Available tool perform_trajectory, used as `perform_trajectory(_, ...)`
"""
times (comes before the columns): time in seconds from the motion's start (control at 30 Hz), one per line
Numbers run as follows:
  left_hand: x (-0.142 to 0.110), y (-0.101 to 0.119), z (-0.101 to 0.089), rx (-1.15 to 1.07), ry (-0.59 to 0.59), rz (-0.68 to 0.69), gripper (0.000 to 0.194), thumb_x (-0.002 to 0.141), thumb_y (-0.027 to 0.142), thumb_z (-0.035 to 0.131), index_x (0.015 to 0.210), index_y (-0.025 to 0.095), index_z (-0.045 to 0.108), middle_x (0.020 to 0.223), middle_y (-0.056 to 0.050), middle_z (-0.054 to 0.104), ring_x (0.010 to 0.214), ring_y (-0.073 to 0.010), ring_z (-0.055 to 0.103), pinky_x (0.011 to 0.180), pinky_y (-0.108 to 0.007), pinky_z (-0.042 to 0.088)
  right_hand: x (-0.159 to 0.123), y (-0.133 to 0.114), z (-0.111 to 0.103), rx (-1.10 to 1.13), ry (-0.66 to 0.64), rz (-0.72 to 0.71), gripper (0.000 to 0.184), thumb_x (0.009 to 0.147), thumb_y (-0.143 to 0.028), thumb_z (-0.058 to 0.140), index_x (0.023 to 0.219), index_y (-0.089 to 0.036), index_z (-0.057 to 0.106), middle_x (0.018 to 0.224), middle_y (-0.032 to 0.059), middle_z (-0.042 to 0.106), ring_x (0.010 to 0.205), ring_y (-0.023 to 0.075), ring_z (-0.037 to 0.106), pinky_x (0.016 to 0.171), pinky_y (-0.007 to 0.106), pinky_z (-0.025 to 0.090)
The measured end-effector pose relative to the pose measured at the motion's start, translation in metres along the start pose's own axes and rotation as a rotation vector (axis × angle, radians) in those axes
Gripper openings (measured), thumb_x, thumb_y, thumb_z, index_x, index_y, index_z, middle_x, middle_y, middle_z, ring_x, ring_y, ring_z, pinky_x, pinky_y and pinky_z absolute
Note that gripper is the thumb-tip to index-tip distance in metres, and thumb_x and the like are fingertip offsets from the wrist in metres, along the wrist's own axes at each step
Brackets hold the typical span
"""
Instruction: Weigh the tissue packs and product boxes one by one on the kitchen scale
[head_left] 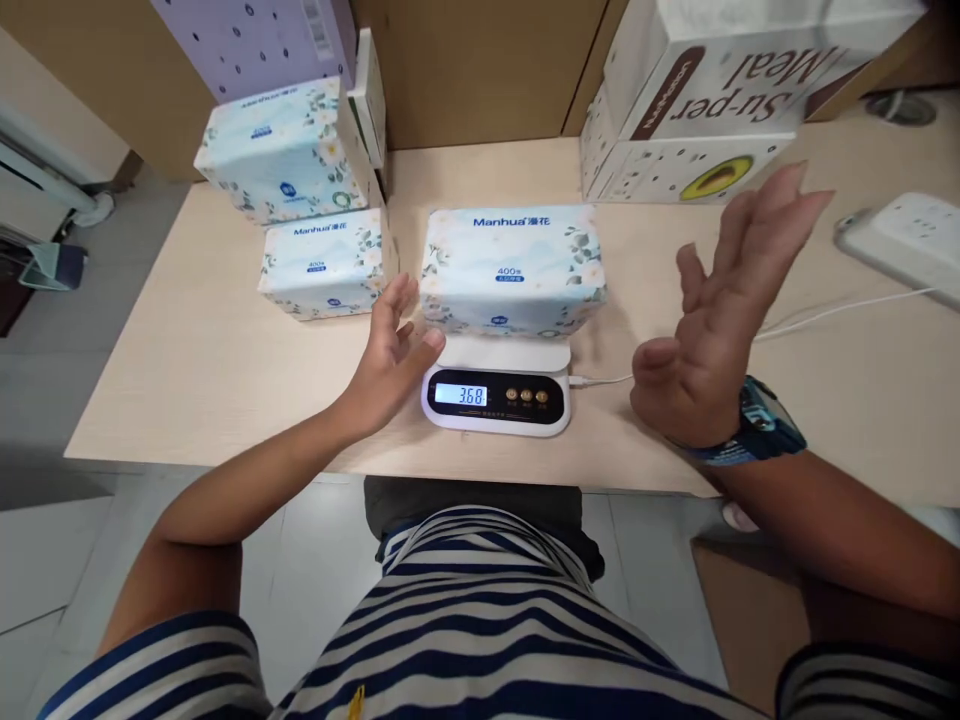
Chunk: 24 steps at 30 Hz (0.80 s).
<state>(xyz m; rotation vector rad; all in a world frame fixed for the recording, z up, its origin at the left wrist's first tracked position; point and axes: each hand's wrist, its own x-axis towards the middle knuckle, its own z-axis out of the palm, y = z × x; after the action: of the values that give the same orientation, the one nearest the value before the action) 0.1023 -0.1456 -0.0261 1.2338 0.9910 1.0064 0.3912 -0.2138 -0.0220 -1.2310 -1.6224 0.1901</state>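
Note:
A light-blue tissue pack (510, 255) with printed flowers lies on the white digital scale (496, 402), whose lit display reads 3.68. Close to the pack's left end is my left hand (391, 355), fingers apart and holding nothing; whether a fingertip touches the wrapper I cannot tell. My right hand (709, 320), with a watch on the wrist, is raised to the right of the scale, its fingers stretched out and nothing in it. To the left sit two similar packs, a nearer tissue pack (326, 262) and a farther tissue pack (279, 150) behind it.
White boxes (705, 100) with an avocado print are stacked at the back right. A purple box (262, 40) stands at the back left. From the scale a white cable (607, 380) runs right toward a power strip (915, 235). The wooden table's front edge (225, 462) is near my body.

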Motion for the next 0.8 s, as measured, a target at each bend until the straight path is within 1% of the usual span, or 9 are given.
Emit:
perform_trajectory(0.07,-0.001,-0.003,0.0,0.039,-0.058,0.045,0.078,0.089,0.056,0.09,0.156,0.043,0.053,0.178,-0.005,0.048,0.177,-0.0307,0.031,0.144,-0.052,0.034,0.003,0.011,-0.007,0.146,-0.001,0.134,0.084,0.101,-0.085,0.049,0.174,-0.064,0.013,0.194,-0.01,0.004,0.181,0.0319,0.004,0.143,0.065,0.021)
perform_trajectory(0.13,-0.002,-0.007,0.004,0.042,-0.078,0.083,0.08,0.089,0.06,0.089,0.157,0.043,0.051,0.181,-0.003,0.043,0.178,-0.0296,0.027,0.144,-0.049,0.034,0.004,0.027,-0.017,0.312,-0.064,0.321,0.095,0.092,-0.095,0.053,0.174,-0.062,0.019,0.194,-0.0072,0.008,0.181,0.0322,0.006,0.142,0.066,0.023)
perform_trajectory(0.2,-0.003,-0.009,0.01,0.039,-0.071,0.092,0.083,0.087,0.057,0.092,0.157,0.042,0.051,0.182,-0.001,0.041,0.179,-0.0314,0.024,0.142,-0.048,0.037,0.003,0.044,-0.022,0.449,-0.176,0.478,0.113,0.077,-0.106,0.057,0.174,-0.058,0.025,0.193,-0.0059,0.013,0.182,0.0307,0.006,0.142,0.064,0.024)
perform_trajectory(0.27,-0.003,-0.008,0.015,0.056,-0.076,0.077,0.087,0.083,0.051,0.096,0.157,0.041,0.052,0.181,-0.002,0.042,0.18,-0.0348,0.022,0.141,-0.05,0.038,-0.002,0.051,-0.018,0.493,-0.196,0.573,0.116,0.073,-0.106,0.062,0.173,-0.058,0.029,0.193,-0.0073,0.016,0.181,0.0279,0.013,0.142,0.059,0.026)
perform_trajectory(0.4,-0.006,-0.003,0.014,0.123,-0.16,0.099,0.084,0.086,0.051,0.094,0.158,0.039,0.052,0.18,-0.005,0.044,0.18,-0.0336,0.021,0.145,-0.052,0.029,-0.011,0.041,0.003,0.448,-0.036,0.592,0.103,0.085,-0.098,0.058,0.173,-0.056,0.027,0.192,-0.0039,0.018,0.18,0.0265,0.018,0.142,0.059,0.032)
perform_trajectory(0.5,-0.005,-0.003,0.009,0.14,-0.173,0.135,0.084,0.088,0.053,0.091,0.16,0.04,0.051,0.185,-0.005,0.038,0.18,-0.0326,0.021,0.146,-0.052,0.028,-0.01,0.038,0.013,0.394,-0.043,0.583,0.104,0.09,-0.094,0.055,0.177,-0.049,0.021,0.193,0.0025,0.018,0.181,0.0286,0.015,0.14,0.063,0.033)
perform_trajectory(0.6,-0.004,-0.004,0.008,0.135,-0.144,0.145,0.084,0.088,0.053,0.092,0.161,0.041,0.051,0.186,-0.003,0.036,0.18,-0.0338,0.022,0.145,-0.052,0.03,-0.007,0.04,0.012,0.355,-0.036,0.597,0.099,0.095,-0.091,0.047,0.178,-0.046,0.016,0.193,0.0031,0.017,0.181,0.0265,0.014,0.14,0.063,0.032)
perform_trajectory(0.7,-0.004,-0.005,0.011,0.148,-0.13,0.149,0.081,0.091,0.057,0.089,0.161,0.045,0.051,0.184,-0.002,0.038,0.18,-0.0344,0.022,0.145,-0.056,0.03,-0.006,0.037,0.007,0.361,-0.023,0.631,0.11,0.088,-0.101,0.046,0.179,-0.045,0.016,0.193,0.0034,0.016,0.181,0.0228,0.012,0.144,0.059,0.026)
perform_trajectory(0.8,-0.005,-0.005,0.013,0.118,-0.109,0.144,0.089,0.083,0.058,0.096,0.16,0.045,0.053,0.181,-0.002,0.043,0.179,-0.0356,0.023,0.143,-0.054,0.034,-0.006,0.029,0.005,0.384,-0.025,0.578,0.116,0.079,-0.109,0.048,0.176,-0.048,0.025,0.192,-0.0021,0.018,0.181,0.0186,0.011,0.146,0.051,0.019)
